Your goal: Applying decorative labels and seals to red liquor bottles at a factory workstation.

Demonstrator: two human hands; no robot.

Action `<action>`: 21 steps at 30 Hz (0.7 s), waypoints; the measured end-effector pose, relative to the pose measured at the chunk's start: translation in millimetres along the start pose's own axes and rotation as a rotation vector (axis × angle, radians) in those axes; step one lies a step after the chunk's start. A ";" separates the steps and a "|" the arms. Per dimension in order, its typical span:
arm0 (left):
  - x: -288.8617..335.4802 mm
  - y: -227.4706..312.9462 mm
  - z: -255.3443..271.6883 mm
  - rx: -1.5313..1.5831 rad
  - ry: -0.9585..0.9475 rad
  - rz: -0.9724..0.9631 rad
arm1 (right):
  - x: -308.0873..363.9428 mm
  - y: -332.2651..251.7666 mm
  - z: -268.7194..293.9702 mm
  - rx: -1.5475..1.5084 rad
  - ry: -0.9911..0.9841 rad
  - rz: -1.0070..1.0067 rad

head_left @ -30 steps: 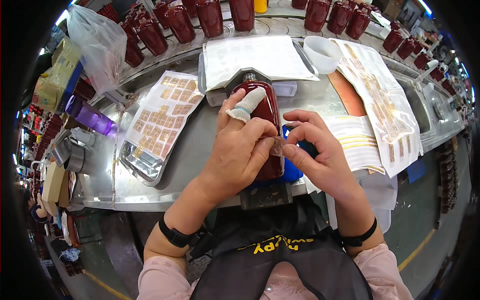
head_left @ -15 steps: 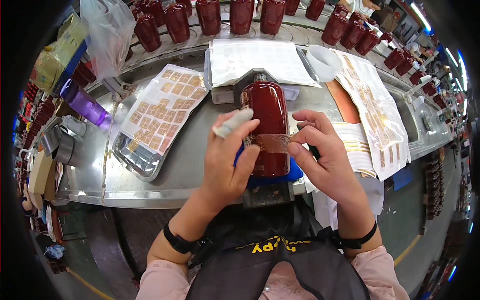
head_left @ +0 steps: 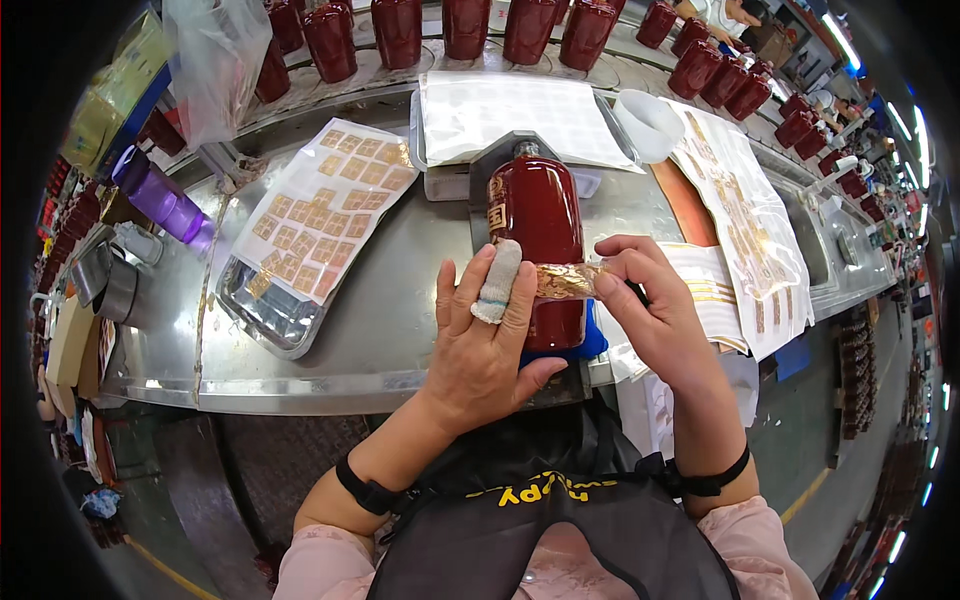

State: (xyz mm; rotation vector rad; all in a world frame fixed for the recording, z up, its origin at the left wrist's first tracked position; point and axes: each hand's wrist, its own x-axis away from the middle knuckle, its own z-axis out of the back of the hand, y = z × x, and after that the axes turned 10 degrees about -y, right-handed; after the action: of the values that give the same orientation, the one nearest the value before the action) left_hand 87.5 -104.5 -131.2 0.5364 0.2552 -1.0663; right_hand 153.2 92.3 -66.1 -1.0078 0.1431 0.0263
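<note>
A dark red glass bottle [head_left: 540, 210] lies on its back in a dark holder, its neck pointing away from me; gold lettering shows on its left side. Across its lower half runs a clear strip with a gold pattern, a decal [head_left: 568, 281]. My left hand [head_left: 475, 340] lies with fingers stretched over the bottle's left side and the decal's left end; one finger wears a knitted cloth cover [head_left: 497, 285]. My right hand [head_left: 650, 315] pinches the decal's right end between thumb and forefinger, off the bottle's right edge. Blue cloth [head_left: 595, 330] shows under the bottle.
Sheets of gold decals lie left [head_left: 325, 210] and right [head_left: 745, 225], the left one on a metal tray [head_left: 265, 325]. White sheets [head_left: 520, 120] cover a tray behind the bottle. A purple water bottle [head_left: 160, 195] stands left. Red bottles [head_left: 330, 45] line the conveyor at the back.
My left hand has turned and flattened its fingers onto the bottle over the decal's left end. The decal's right end has lifted slightly rightward in my right hand. Bottles on the conveyor have shifted.
</note>
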 end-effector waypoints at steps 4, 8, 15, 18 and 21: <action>0.0 0.5 -1.2 -0.046 -0.005 -0.003 | 0.6 14.3 -1.2 -0.074 0.003 -0.043; -1.8 1.6 -0.9 -0.073 -0.016 0.000 | -1.3 29.3 -4.8 -0.178 -0.022 -0.082; -2.6 2.0 0.7 -0.084 -0.015 0.011 | 2.3 23.1 -0.4 -0.266 -0.052 -0.062; -2.8 2.5 1.0 -0.096 -0.011 0.012 | 0.6 23.6 0.7 -0.280 -0.062 -0.061; -4.6 3.7 2.8 -0.118 -0.015 0.006 | 0.3 39.4 -4.2 -0.268 -0.052 -0.037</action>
State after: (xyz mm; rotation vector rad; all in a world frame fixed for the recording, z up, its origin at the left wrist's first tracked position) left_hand 88.4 -101.1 -125.7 0.4229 0.3012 -1.0427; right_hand 149.6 109.8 -101.5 -1.2761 0.0743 0.0381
